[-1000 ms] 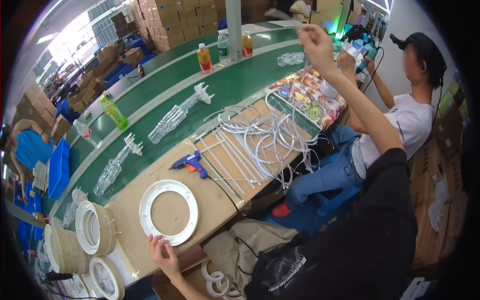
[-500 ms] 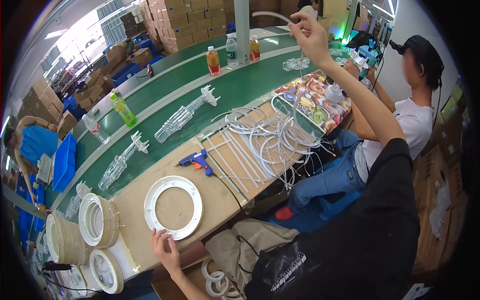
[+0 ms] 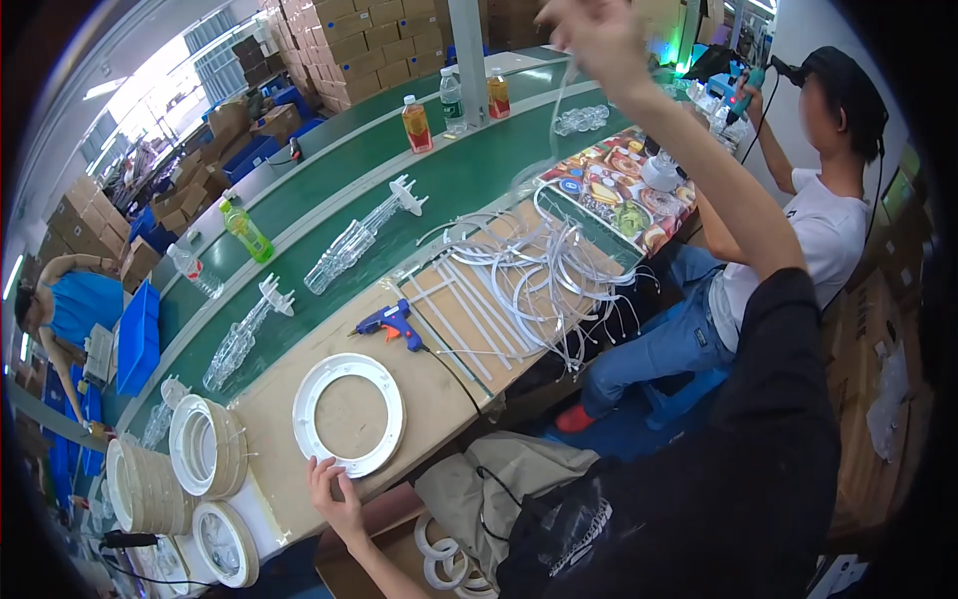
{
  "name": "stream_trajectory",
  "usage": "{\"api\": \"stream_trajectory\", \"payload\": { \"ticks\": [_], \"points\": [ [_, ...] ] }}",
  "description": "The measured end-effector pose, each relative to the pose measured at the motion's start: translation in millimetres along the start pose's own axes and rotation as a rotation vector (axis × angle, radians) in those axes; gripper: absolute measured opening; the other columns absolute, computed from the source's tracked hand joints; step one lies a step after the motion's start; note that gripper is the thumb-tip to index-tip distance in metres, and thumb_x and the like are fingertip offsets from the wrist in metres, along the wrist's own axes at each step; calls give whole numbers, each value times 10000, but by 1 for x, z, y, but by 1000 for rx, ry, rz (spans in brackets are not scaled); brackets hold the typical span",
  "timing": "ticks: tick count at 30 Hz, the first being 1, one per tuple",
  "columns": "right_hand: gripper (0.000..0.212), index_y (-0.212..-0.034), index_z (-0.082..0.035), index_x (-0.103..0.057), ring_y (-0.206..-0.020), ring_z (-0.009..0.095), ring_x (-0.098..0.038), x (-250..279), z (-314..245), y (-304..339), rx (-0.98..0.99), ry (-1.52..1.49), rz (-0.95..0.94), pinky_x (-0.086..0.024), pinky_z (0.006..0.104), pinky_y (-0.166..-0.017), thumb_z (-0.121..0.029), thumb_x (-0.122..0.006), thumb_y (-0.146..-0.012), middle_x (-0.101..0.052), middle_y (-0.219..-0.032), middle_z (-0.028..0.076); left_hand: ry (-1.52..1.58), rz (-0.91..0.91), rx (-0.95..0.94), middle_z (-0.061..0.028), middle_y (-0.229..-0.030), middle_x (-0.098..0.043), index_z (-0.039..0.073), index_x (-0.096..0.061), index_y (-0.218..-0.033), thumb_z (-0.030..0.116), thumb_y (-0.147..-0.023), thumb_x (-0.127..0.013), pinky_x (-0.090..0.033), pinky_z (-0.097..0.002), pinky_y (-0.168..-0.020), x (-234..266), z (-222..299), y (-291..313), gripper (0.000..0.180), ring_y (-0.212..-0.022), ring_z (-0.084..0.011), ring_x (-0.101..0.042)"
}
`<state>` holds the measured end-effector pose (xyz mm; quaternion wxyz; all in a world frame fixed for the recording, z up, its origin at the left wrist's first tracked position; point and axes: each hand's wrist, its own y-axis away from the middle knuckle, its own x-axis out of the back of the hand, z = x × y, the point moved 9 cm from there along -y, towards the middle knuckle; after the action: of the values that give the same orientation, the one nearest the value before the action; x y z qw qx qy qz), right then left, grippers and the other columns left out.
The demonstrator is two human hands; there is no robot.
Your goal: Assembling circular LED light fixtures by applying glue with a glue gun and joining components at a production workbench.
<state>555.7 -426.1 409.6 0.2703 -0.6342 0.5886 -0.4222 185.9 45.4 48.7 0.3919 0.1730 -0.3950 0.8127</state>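
Note:
A white plastic ring (image 3: 380,451) lies flat on the brown board at the bench's near side. My left hand (image 3: 337,502) rests its fingertips at the ring's near edge, fingers apart. High at the top of the view, my right hand (image 3: 602,52) is smeared by motion, its fingers closed around a thin white flexible strip (image 3: 557,130). The strip hangs down over the green belt. Beyond the ring lies a blue hot glue gun (image 3: 391,321). Right of it, several straight white strips (image 3: 477,311) lie side by side, next to a tangled heap of curved white strips (image 3: 559,270).
Stacked white rings (image 3: 150,489) stand at the left. Clear plastic lamp parts (image 3: 349,245) and drink bottles (image 3: 417,125) sit along the green conveyor (image 3: 299,190). A co-worker (image 3: 833,210) at the right holds a power screwdriver (image 3: 750,85). Below, an open carton (image 3: 399,554) contains white rings.
My right hand has moved up and slightly left, and the strip now hangs down left of it. My left hand stays by the ring. The co-worker's screwdriver is raised higher.

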Motion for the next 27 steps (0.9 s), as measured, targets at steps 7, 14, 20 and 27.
{"api": "stream_trajectory", "payload": {
  "ticks": [7, 14, 20, 27],
  "points": [
    [203, -1076, -45, -673, -662, 40, -655, -19, 15, 8, -113, 50, -18, -458, 180, -498, -226, -634, -993, -755, -907, 37, 31, -3, -2, -144, -1089, -694, 9, -657, -891, 55, -847, -612, -400, -505, -1077, 5, -4, 6, 78, -1297, -422, -523],
    [288, -1267, -4, -585, -832, 143, -734, -53, -26, 33, -65, -132, -232, -529, 192, -553, -108, -481, -1019, -736, -1081, 112, 249, 19, 125, -182, -1240, -673, -3, -660, -990, 50, -878, -580, -367, -493, -1129, 6, -19, 12, 147, -1363, -408, -478],
    [299, -1256, 7, -594, -816, 107, -712, -96, -110, 48, 304, -80, -278, -549, 197, -636, -9, -619, -958, -742, -1026, 83, 497, 17, 94, -182, -1421, -553, 12, -523, -1360, 174, -963, -584, -369, -470, -1123, 1, 54, -14, 434, -1371, -338, -478],
    [199, -1079, 21, -697, -619, 28, -568, -151, -113, 73, 248, 114, -512, -424, 181, -533, -110, -726, -932, -646, -705, 4, 1155, -631, 94, -204, -1370, -563, 11, -296, -1531, 568, -982, -541, -442, -396, -1007, -81, 201, -63, 819, -1235, -291, -576]
  ]
}}
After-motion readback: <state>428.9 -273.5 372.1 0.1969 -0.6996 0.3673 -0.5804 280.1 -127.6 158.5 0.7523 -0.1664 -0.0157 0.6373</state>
